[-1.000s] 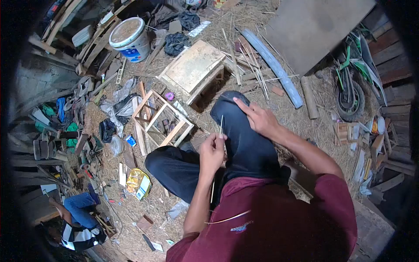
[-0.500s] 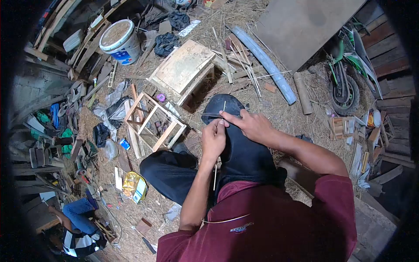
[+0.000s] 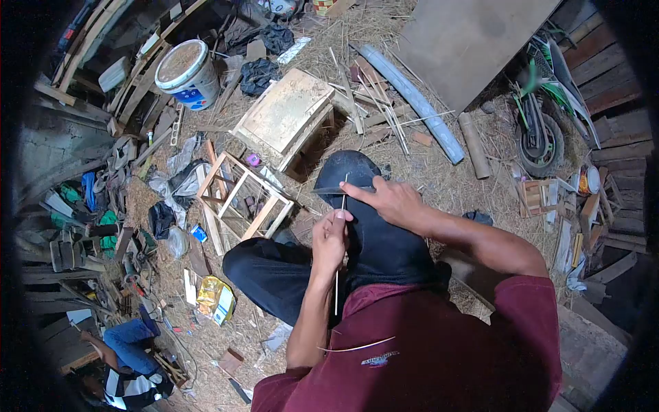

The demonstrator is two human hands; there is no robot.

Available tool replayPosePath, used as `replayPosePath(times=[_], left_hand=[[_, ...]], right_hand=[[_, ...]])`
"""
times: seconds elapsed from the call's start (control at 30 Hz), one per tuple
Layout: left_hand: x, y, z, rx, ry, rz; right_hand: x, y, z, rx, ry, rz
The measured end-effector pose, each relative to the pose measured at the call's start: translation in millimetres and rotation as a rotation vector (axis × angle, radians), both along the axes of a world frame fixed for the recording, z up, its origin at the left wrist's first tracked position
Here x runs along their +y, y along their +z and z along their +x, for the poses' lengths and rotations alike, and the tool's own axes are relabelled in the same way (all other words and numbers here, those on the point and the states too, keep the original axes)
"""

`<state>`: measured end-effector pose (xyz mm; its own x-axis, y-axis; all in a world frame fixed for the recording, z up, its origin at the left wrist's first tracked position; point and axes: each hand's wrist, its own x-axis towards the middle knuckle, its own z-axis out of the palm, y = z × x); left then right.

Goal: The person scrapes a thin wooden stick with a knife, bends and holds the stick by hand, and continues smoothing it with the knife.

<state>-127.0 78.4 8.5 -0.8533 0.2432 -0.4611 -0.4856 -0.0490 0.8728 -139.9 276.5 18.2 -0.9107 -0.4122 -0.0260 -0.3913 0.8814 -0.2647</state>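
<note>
Left hand is pinching a skinny, pale, straight stick, with the right hand just past it, wrapped around a knife. Its flat grey blade crosses the stick above smooth dark trousers. Nearby wooden frame is boxy, bare slats. Knife handle's mostly hidden, and I can't tell if the edge touches. Someone lower left fades into shadow.
</note>
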Motion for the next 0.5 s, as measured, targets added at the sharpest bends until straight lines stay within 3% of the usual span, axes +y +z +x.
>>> replayPosePath(times=[0.1, 0.2, 0.37, 0.5], left_hand=[[-11, 28, 25, 0.0, -0.077, -0.045], [-28, 31, 38, -0.106, -0.046, 0.085], [-23, 25, -5, -0.109, -0.064, 0.169], [0, 3, -43, -0.039, -0.118, 0.077]], right_hand=[[6, -4, -13, 0.032, -0.184, 0.015], [13, -14, -14, 0.012, -0.236, -0.086], [7, -17, -16, 0.088, -0.225, -0.316], [-2, -8, -12, 0.052, -0.083, -0.182]])
